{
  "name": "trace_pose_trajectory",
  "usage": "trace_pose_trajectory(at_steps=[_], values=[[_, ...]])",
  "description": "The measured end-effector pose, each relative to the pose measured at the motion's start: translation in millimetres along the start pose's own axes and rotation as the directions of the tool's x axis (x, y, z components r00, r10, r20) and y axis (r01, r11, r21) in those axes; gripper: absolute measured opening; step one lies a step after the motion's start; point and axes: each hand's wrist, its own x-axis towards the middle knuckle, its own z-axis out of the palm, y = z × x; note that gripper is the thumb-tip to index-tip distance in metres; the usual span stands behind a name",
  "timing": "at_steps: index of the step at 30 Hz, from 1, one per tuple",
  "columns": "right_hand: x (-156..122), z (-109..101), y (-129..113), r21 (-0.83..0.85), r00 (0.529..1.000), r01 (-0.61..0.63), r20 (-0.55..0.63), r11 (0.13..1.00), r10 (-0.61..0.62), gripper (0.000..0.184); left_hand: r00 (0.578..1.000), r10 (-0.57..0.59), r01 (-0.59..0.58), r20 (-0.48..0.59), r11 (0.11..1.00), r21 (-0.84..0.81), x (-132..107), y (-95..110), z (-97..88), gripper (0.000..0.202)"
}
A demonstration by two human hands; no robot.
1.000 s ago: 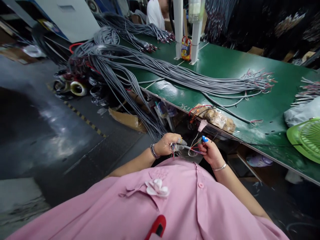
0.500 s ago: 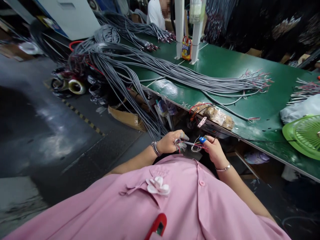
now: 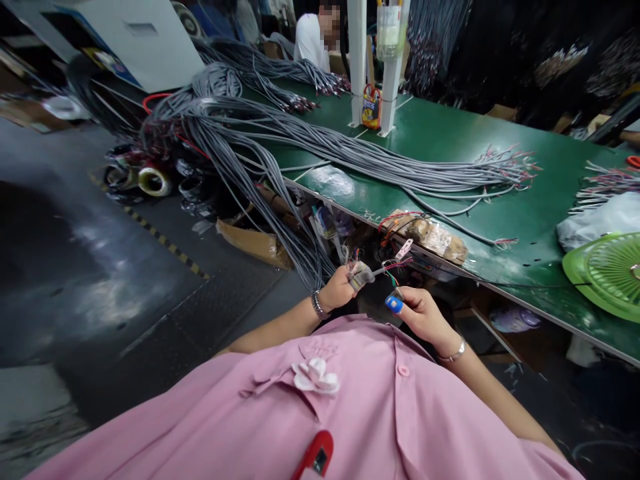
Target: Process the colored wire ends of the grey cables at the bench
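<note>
In front of my body, my left hand (image 3: pixel 345 287) is closed around a grey cable (image 3: pixel 380 270), whose stripped end points to the right. Worn grey-white wrapping covers fingers of this hand. Thin red, white and green wires (image 3: pixel 391 279) fan out of the cable end. The green ones run down to my right hand (image 3: pixel 423 313), where thumb and forefinger pinch them. A blue cover (image 3: pixel 394 304) sits on the right thumb. Something small and dark shows at those fingertips, too small to name.
A thick bundle of grey cables (image 3: pixel 350 150) lies along the green table (image 3: pixel 450 127), some hanging off its near edge. A taped block (image 3: pixel 435 237) sits at that edge. A green fan (image 3: pixel 615 273) stands right. Behind the table is another person (image 3: pixel 310 40).
The cable end has turned upward to the right and its wires have spread apart. My right hand has moved down and slightly left; my left hand has tilted.
</note>
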Motion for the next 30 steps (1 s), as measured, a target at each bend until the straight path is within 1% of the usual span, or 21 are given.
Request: trace_pose_trajectory(at_steps=[1, 2, 3, 5, 6, 7, 9, 11, 16, 18, 20, 21, 23, 24, 25, 26, 28, 29, 30], values=[[0, 0, 1, 0.012, 0.999, 0.025, -0.028, 1.000, -0.025, 0.031, 0.998, -0.055, 0.055, 0.003, 0.993, -0.105, -1, 0, 1.9, 0.032], [1, 1, 2, 0.042, 0.995, 0.047, -0.085, 0.998, -0.043, 0.027, 0.994, -0.108, 0.107, 0.005, 0.972, -0.209, -2, -1, 3.7, 0.032], [2, 2, 4, 0.087, 0.985, 0.068, -0.164, 0.994, -0.053, 0.021, 0.987, -0.160, 0.156, 0.010, 0.939, -0.308, -3, -2, 5.5, 0.031], [6, 7, 7, 0.172, 0.947, 0.125, -0.315, 0.977, -0.066, 0.013, 0.968, -0.250, 0.237, 0.038, 0.850, -0.470, -5, -3, 8.8, 0.029], [8, 10, 7, 0.206, 0.931, 0.149, -0.359, 0.967, -0.067, 0.014, 0.958, -0.279, 0.270, 0.063, 0.809, -0.522, -7, -4, 10.4, 0.028], [11, 14, 8, 0.236, 0.924, 0.162, -0.378, 0.958, -0.063, 0.018, 0.949, -0.301, 0.298, 0.088, 0.777, -0.555, -8, -4, 11.8, 0.027], [16, 21, 8, 0.285, 0.928, 0.162, -0.369, 0.945, -0.048, 0.023, 0.935, -0.330, 0.340, 0.128, 0.739, -0.582, -10, -4, 14.2, 0.027], [21, 27, 9, 0.315, 0.934, 0.155, -0.357, 0.936, -0.035, 0.026, 0.926, -0.344, 0.366, 0.155, 0.721, -0.589, -11, -4, 15.7, 0.028], [25, 34, 19, 0.314, 0.947, 0.145, -0.318, 0.938, -0.040, 0.031, 0.909, -0.361, 0.410, 0.209, 0.682, -0.605, -12, -2, 16.1, 0.027], [26, 34, 24, 0.285, 0.948, 0.157, -0.313, 0.946, -0.063, 0.035, 0.898, -0.363, 0.437, 0.250, 0.669, -0.601, -14, -1, 16.2, 0.028], [26, 30, 26, 0.168, 0.946, 0.175, -0.302, 0.970, -0.118, 0.032, 0.889, -0.356, 0.457, 0.287, 0.662, -0.594, -15, -1, 15.8, 0.030], [25, 27, 26, 0.070, 0.946, 0.186, -0.282, 0.980, -0.159, 0.028, 0.888, -0.350, 0.460, 0.299, 0.662, -0.591, -15, -1, 15.0, 0.031], [24, 18, 22, -0.128, 0.949, 0.221, -0.202, 0.967, -0.243, 0.018, 0.896, -0.329, 0.444, 0.298, 0.679, -0.584, -15, -1, 11.2, 0.035], [22, 13, 20, -0.188, 0.953, 0.235, -0.148, 0.954, -0.264, 0.017, 0.903, -0.311, 0.428, 0.296, 0.703, -0.568, -14, -1, 8.1, 0.038], [21, 7, 18, -0.205, 0.959, 0.236, -0.110, 0.950, -0.262, 0.020, 0.912, -0.282, 0.404, 0.298, 0.737, -0.541, -13, 0, 4.2, 0.040], [21, 2, 18, -0.176, 0.967, 0.214, -0.102, 0.961, -0.234, 0.023, 0.920, -0.242, 0.374, 0.309, 0.781, -0.500, -12, 1, -0.2, 0.043], [21, -8, 20, -0.010, 0.979, 0.108, -0.175, 0.994, -0.108, 0.027, 0.925, -0.143, 0.280, 0.352, 0.882, -0.379, -7, 7, -9.7, 0.045], [21, -12, 24, 0.110, 0.972, 0.045, -0.236, 0.993, -0.018, 0.028, 0.921, -0.097, 0.222, 0.376, 0.926, -0.305, -4, 10, -14.2, 0.044], [23, -16, 29, 0.239, 0.953, -0.006, -0.293, 0.971, 0.078, 0.029, 0.918, -0.058, 0.161, 0.393, 0.959, -0.234, -1, 14, -18.4, 0.042]])
